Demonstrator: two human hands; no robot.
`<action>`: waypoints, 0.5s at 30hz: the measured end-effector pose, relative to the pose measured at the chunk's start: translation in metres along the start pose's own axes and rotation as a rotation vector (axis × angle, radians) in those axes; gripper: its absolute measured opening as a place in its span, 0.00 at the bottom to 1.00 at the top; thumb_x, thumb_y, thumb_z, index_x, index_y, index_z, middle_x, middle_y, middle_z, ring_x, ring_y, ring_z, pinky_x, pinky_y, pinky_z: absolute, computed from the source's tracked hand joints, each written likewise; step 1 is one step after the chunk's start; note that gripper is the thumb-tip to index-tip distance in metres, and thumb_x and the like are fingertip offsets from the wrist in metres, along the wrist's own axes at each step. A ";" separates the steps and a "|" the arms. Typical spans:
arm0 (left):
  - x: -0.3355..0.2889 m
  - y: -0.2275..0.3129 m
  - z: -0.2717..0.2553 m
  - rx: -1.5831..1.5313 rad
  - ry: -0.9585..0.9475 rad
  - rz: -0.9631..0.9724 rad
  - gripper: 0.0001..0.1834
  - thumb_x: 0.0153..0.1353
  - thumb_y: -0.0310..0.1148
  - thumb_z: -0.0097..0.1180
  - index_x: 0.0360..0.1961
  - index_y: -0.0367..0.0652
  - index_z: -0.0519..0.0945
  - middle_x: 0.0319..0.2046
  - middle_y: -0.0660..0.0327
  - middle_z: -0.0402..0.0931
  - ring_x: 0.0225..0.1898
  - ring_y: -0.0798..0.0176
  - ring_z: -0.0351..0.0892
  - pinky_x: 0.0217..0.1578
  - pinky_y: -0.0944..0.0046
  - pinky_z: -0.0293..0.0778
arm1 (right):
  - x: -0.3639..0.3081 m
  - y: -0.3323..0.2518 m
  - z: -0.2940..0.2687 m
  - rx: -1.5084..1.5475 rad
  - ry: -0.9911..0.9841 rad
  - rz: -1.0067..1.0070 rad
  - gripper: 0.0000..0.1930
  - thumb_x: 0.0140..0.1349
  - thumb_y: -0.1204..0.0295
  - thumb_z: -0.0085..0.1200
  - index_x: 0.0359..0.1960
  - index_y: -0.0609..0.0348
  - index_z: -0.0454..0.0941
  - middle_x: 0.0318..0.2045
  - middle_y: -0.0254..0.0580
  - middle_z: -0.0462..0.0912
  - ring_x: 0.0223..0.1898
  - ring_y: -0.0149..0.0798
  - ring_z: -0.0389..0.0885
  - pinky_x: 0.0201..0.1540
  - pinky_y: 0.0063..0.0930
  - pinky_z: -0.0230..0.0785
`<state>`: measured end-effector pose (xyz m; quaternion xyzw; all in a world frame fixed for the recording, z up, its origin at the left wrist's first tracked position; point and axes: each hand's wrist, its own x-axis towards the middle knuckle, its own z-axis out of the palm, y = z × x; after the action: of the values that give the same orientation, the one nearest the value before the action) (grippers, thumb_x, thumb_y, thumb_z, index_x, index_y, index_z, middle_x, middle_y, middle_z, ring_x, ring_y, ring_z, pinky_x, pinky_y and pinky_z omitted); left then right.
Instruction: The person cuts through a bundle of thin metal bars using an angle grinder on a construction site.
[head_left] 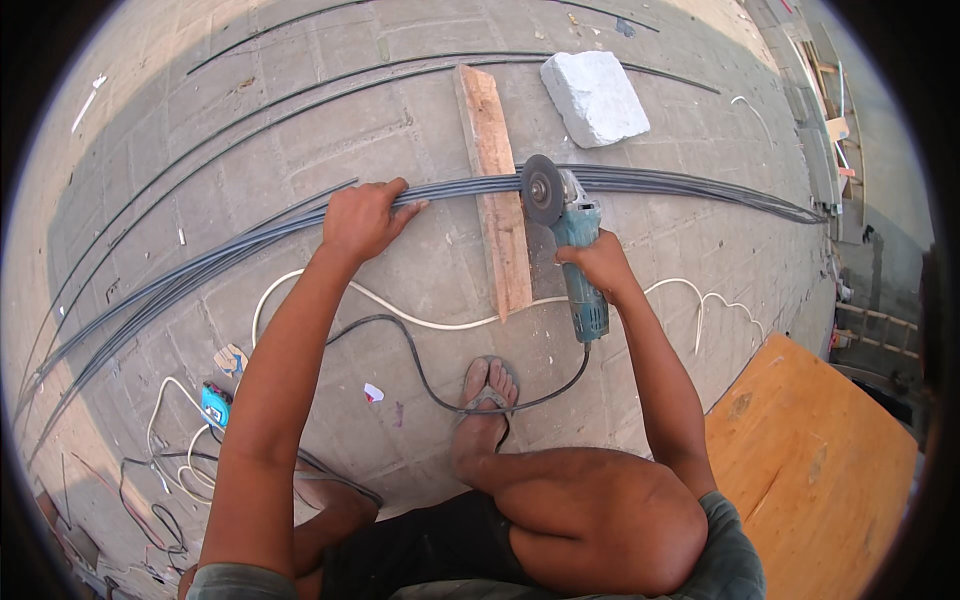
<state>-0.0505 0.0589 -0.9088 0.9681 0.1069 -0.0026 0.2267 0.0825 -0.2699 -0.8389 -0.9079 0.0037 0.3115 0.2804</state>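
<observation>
Close in, the right hand [603, 262] wraps around the blue-green grinder [579, 232], its thumb on the left side and its other fingers mostly hidden, and the tool's long body points away from the person, leaning a bit left, with the round disc [541, 190] at its far end by the rods. The left hand [362, 217] curls its fingers over those long gray rods [460, 188], thumb sticking out, and they run left to right across a wood plank [507, 245]. Past them sits a chunky white block [597, 98].
</observation>
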 end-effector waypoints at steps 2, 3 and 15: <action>0.000 0.000 0.001 0.010 -0.006 0.003 0.24 0.67 0.58 0.58 0.44 0.48 0.86 0.26 0.54 0.85 0.33 0.47 0.86 0.33 0.50 0.78 | -0.001 0.000 0.000 0.001 -0.001 0.005 0.21 0.45 0.67 0.70 0.39 0.70 0.84 0.33 0.50 0.87 0.33 0.41 0.85 0.40 0.36 0.76; 0.000 -0.001 0.000 0.017 -0.010 0.008 0.25 0.67 0.59 0.57 0.44 0.48 0.85 0.27 0.54 0.85 0.33 0.48 0.86 0.32 0.50 0.78 | -0.002 0.000 0.000 0.002 -0.002 0.003 0.21 0.45 0.67 0.70 0.39 0.70 0.84 0.33 0.50 0.87 0.33 0.41 0.85 0.40 0.36 0.76; 0.001 0.000 -0.001 0.025 -0.035 0.010 0.26 0.68 0.60 0.55 0.45 0.48 0.85 0.29 0.54 0.86 0.32 0.49 0.87 0.31 0.51 0.78 | -0.004 0.001 0.001 0.019 -0.005 0.003 0.22 0.45 0.68 0.71 0.40 0.71 0.84 0.32 0.49 0.87 0.33 0.41 0.84 0.39 0.36 0.76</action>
<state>-0.0501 0.0600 -0.9079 0.9711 0.0982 -0.0197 0.2164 0.0780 -0.2709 -0.8378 -0.9044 0.0074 0.3139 0.2888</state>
